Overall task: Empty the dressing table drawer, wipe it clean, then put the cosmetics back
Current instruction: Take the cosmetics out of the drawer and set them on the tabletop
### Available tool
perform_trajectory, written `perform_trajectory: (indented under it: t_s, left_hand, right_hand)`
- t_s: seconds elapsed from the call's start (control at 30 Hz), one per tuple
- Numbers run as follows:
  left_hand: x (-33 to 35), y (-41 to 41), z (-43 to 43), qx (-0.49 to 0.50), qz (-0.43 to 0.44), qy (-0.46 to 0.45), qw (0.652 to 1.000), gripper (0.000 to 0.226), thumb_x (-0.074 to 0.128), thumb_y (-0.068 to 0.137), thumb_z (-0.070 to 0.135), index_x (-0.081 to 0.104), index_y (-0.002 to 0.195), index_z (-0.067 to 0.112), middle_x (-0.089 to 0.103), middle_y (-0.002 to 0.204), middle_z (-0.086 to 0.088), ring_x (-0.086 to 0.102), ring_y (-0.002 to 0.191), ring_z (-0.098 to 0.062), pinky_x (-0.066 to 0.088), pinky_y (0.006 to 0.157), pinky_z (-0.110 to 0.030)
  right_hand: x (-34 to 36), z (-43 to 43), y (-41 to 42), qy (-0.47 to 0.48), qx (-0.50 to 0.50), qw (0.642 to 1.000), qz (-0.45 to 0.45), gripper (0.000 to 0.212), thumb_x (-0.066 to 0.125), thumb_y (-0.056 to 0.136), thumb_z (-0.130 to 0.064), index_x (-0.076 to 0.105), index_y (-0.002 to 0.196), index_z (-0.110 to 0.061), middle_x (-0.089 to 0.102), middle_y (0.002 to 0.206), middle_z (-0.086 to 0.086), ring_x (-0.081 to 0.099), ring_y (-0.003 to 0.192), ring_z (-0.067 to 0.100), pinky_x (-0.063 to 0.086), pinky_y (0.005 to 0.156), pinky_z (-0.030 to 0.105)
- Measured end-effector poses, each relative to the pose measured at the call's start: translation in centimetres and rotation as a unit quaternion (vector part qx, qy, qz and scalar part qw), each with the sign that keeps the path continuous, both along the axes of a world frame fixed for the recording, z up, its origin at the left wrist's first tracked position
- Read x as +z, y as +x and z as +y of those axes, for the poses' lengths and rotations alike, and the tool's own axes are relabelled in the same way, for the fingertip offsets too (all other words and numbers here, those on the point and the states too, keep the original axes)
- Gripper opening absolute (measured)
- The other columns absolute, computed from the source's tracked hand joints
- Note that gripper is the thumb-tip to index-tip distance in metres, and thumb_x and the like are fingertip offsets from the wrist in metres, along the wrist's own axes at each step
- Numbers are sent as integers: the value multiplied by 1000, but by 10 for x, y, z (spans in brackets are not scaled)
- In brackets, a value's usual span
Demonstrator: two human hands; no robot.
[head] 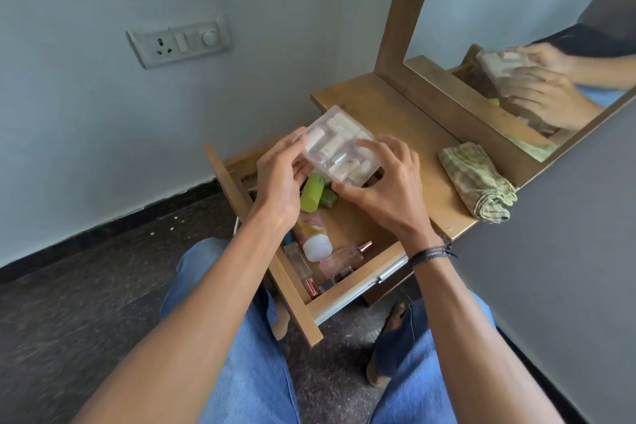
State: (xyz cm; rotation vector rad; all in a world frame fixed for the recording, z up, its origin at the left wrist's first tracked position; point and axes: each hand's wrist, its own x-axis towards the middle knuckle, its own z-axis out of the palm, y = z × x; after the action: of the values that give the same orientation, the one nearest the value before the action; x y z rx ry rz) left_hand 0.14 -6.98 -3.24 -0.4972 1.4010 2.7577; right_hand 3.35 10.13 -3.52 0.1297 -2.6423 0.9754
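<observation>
Both my hands hold a clear plastic box (pixel 339 147) with white compartments, lifted above the open wooden drawer (pixel 358 280). My left hand (pixel 280 179) grips its left side and my right hand (pixel 382 182) grips its right and near edge. Below it in the drawer lie a lime green tube (pixel 311 195), a pink tube with a white cap (pixel 314 234), a pink perfume bottle (pixel 344 256) and some smaller items by the drawer's front. A folded green checked cloth (pixel 478 181) rests on the dressing table top (pixel 385 107).
The mirror (pixel 537 27) in its wooden frame stands at the back right of the table and reflects my hands and the box. A wall socket panel (pixel 179 43) is on the left wall. My knees in blue jeans sit under the drawer.
</observation>
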Motion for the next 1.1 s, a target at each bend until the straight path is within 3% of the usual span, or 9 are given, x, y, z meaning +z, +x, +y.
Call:
perform_trajectory:
  t_s: [0.13,0.2,0.3,0.43,0.63,0.77,0.87,1.1]
  left_hand:
    - [4,-38,18,-18,42,-113,993,32,63,94,-2,67,125,3,75,107,-6,74,99,-14,59,92,-32]
    - [4,-59,28,-43,46,-200,978,41,66,93,7,63,134,8,74,114,-2,71,106,-13,56,99,-36]
    - [4,-82,39,-90,39,-379,920,56,67,96,27,50,150,20,60,143,-2,57,130,-17,46,111,-39]
    - [0,-98,44,-100,68,-531,839,58,58,103,34,40,156,18,49,153,-8,40,143,-27,35,119,-42]
    - [-8,-111,46,-97,97,-604,785,57,59,102,32,40,155,18,49,148,-7,32,142,-28,32,116,-39]
    - [-16,-129,52,-80,87,-636,763,57,60,99,41,47,152,25,55,145,-2,25,146,-25,28,117,-47]
    - [-15,-140,62,-72,90,-665,738,56,60,99,43,49,151,24,56,145,0,24,145,-26,25,117,-49]
    - [-9,-152,81,-82,83,-655,747,56,64,99,31,46,152,22,53,147,-4,24,146,-27,24,116,-49]
  right_hand:
    - [5,9,-38,2,-51,999,3,67,82,70,-53,62,131,-32,47,144,2,35,131,23,31,98,29]
    - [5,15,-55,-2,-69,998,-4,66,81,70,-53,62,129,-32,48,140,1,36,128,23,32,96,28]
    - [3,23,-75,-20,-90,996,-15,61,79,71,-56,62,126,-34,49,137,-1,37,126,21,36,99,28]
    - [1,30,-95,-42,-84,995,-37,62,73,67,-62,63,120,-33,48,139,2,35,132,23,38,106,36]
    - [-4,39,-123,-40,-79,994,-59,53,81,74,-46,62,121,-30,46,145,8,35,138,29,32,113,39]
    - [-8,40,-134,-49,-90,993,-62,50,78,82,-45,61,127,-31,31,160,10,25,149,28,25,120,37]
    - [-11,41,-137,-53,-112,991,-49,50,77,85,-49,62,128,-31,31,156,5,28,146,25,29,118,37]
    - [-9,41,-137,-41,-139,988,-45,60,71,91,-49,55,142,-22,29,154,4,26,145,26,33,116,41]
